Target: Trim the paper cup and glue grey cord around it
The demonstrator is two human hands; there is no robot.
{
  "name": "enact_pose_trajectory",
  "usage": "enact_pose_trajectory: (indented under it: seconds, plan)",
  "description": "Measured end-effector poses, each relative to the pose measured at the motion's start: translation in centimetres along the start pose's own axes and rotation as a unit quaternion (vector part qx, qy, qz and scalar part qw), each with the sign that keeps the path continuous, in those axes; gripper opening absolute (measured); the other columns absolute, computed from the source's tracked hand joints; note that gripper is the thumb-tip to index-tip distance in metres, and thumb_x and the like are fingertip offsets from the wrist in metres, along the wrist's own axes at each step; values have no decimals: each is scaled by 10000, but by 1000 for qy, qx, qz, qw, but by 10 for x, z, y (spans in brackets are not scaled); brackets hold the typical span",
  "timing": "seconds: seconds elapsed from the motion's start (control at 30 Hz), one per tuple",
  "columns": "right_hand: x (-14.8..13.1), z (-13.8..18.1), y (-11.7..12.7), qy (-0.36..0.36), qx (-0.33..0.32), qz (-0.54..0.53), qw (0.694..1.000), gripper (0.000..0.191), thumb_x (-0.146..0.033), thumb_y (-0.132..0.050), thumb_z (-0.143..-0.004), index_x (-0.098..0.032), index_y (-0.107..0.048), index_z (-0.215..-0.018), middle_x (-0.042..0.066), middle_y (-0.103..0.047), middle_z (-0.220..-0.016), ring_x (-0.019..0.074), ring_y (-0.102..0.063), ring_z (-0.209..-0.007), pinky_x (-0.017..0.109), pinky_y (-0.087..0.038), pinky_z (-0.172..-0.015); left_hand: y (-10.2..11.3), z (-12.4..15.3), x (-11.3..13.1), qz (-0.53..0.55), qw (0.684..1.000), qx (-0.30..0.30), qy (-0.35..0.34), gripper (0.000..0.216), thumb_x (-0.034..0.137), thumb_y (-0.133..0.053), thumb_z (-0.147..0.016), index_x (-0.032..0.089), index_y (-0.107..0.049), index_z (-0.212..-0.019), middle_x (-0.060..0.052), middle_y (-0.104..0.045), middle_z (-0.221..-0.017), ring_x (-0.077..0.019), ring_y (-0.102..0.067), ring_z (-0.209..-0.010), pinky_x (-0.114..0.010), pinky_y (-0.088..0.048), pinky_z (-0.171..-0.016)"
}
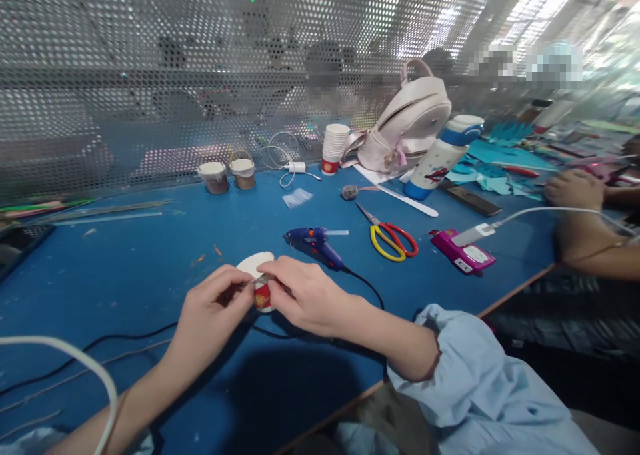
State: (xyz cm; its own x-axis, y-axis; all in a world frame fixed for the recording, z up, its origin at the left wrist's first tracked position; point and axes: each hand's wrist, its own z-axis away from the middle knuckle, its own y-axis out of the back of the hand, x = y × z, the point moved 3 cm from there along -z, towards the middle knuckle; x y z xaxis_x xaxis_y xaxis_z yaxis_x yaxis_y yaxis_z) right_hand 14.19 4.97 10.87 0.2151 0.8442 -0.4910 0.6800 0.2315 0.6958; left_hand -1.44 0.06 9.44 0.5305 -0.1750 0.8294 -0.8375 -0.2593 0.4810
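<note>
A small red-and-white paper cup with a white top stands on the blue table between my hands. My left hand is closed at the cup's left side, thumb and fingertips against it. From the right, my right hand pinches at the cup's upper edge. A thin greyish strip shows between the fingertips; what it is I cannot make out. Just beyond the right hand lies a blue glue gun with a clear glue stick in its back. Scissors with red and yellow handles rest to its right.
Behind are two brown-wrapped cups, stacked paper cups, a backpack and a water bottle. A pink power strip lies right, near another person's arm. Cables cross the left front.
</note>
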Motion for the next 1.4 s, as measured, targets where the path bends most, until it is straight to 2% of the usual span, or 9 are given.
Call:
enact_pose_trajectory:
  seconds: [0.2,0.43,0.7,1.13,1.4]
  plan:
    - [6,2,-1,-46,19,-35,998,74,-142,-516,-861,-149,-582,-894,26,-625,-767,118,-524,-632,229,-398,-584,1,-3,-1,62,993,-3,105,192,373,-629,-758,197,-661,-688,24,-596,-634,-98,-510,-489,-215,-368,-464]
    - [9,4,-2,-54,40,0,998,111,-124,-505,-883,-153,-590,-817,29,-621,-746,122,-524,-641,238,-389,-606,-3,-1,-4,92,985,5,143,225,414,-660,-726,191,-680,-756,21,-601,-607,-104,-513,-469,-215,-379,-450]
    - [11,4,-2,-44,59,-3,997,132,-124,-489,-890,-159,-574,-796,25,-611,-736,121,-512,-637,242,-395,-612,-4,-1,-1,95,990,-7,105,208,394,-663,-747,189,-697,-732,14,-604,-614,-100,-505,-457,-214,-387,-442]
    - [11,1,-3,-62,55,-1,997,130,-92,-529,-846,-156,-556,-736,-10,-557,-657,96,-478,-579,217,-360,-568,-4,1,0,86,994,-3,75,184,358,-644,-764,191,-701,-711,15,-590,-630,-95,-505,-459,-208,-388,-435]
    - [10,2,-3,-68,59,-8,996,127,-116,-532,-854,-163,-566,-741,-7,-582,-666,97,-483,-578,217,-368,-565,-3,1,2,78,996,4,50,174,329,-637,-772,196,-701,-681,18,-584,-634,-96,-518,-475,-208,-391,-450]
